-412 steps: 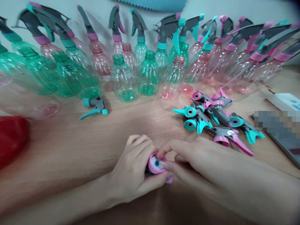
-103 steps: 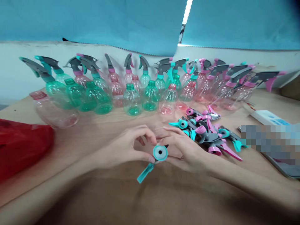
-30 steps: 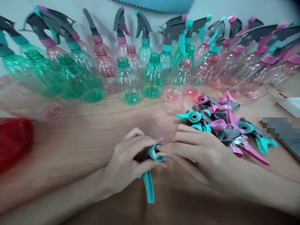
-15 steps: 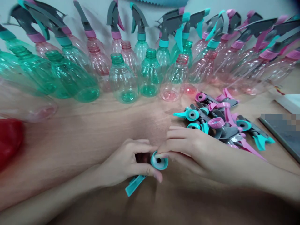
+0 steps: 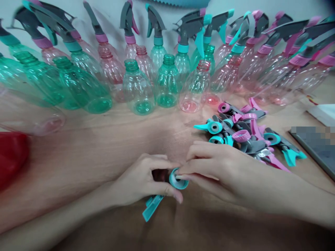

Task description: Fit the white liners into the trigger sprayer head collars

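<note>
left hand point(image 5: 143, 178): grip around teal sprayer point(image 5: 153, 208) | right hand point(image 5: 217, 166): touching collar point(image 5: 173, 180), hold unclear

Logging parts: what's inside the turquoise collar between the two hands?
Inside the turquoise collar: part of a pale disc and a dark spot near its middle. The right hand's fingertips hide the rest; anything beneath the disc is covered.

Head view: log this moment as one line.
left hand: holding teal-collared spray head | right hand: at its open end | loose spray heads: piled beyond right hand
</note>
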